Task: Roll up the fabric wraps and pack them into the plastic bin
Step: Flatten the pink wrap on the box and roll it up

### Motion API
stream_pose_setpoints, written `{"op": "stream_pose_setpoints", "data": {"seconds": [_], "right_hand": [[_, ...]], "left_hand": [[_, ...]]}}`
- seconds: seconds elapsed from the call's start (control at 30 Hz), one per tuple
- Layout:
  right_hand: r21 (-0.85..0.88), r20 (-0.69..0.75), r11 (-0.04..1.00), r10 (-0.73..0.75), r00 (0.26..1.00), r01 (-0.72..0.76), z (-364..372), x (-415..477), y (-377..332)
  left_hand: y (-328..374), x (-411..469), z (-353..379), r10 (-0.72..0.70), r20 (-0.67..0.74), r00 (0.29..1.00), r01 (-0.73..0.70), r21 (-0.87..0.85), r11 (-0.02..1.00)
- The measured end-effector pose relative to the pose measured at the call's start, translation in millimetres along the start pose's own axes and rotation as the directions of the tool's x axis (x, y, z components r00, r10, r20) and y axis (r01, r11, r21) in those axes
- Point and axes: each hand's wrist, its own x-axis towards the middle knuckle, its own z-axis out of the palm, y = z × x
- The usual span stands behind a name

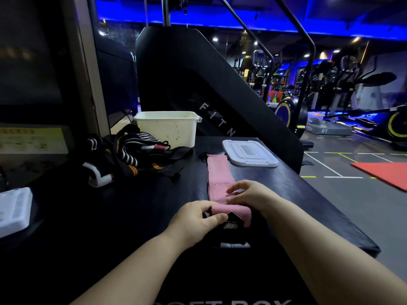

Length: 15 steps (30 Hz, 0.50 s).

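Observation:
A pink fabric wrap lies stretched out on the black padded box, running away from me. Its near end is folded over, with a black tab showing. My left hand pinches that near end by the tab. My right hand rests on the wrap just beyond the fold, fingers curled over the fabric. The cream plastic bin stands open at the far side of the surface. A heap of black, white and orange striped wraps lies left of the pink wrap, in front of the bin.
The bin's white lid lies flat to the right of the pink wrap's far end. A white tray-like object sits at the left edge. The box's right edge drops to the gym floor; a large black machine stands behind the bin.

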Motion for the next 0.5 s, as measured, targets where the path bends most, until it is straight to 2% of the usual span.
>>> {"op": "stream_pose_setpoints", "data": {"seconds": [0.33,0.5], "right_hand": [[0.171,-0.079,0.983,-0.047,0.996,0.061,5.9,6.1,0.0],[0.135,-0.116,0.988,-0.062,0.991,0.078,6.5,12.3,2.5]], "left_hand": [[2.3,-0.6,-3.4,-0.033,-0.017,0.999,0.033,-0.012,0.999],[1.0,0.1,-2.9,-0.044,-0.004,0.999,0.044,-0.035,0.998]]}}
